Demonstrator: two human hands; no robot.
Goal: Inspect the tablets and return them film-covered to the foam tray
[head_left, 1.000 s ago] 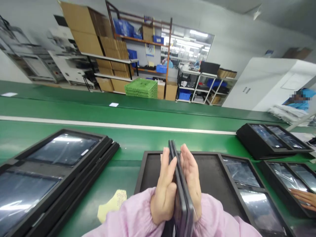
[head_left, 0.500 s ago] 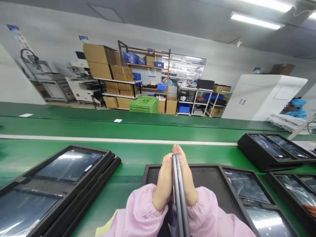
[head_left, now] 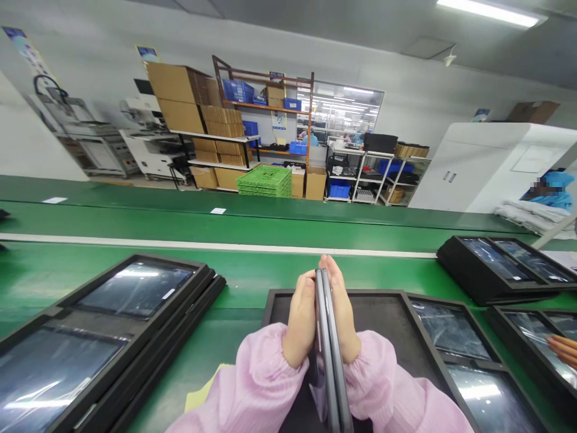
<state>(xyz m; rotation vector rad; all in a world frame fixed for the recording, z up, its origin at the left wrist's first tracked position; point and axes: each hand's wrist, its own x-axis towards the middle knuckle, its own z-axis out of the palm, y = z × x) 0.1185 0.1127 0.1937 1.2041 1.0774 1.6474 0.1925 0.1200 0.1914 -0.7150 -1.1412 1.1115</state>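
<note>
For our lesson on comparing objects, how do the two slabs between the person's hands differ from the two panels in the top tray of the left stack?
The slabs stand on edge between the left hand and right hand; the panels lie flat in the top tray. The slabs sit close together; the panels are separated by a bar. The slabs show mostly grey edges, the panels dark, glossy faces. Both are pairs of flat things.

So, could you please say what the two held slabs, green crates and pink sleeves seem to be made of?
Held slabs: smooth grey edges with a satin sheen, either metal or plastic.
Green crates: probably moulded plastic, fairly matte, judging by the even colour and repeated layers.
Pink sleeves: apparently thin fabric, matte, with soft creases and gathered cuffs.
</note>
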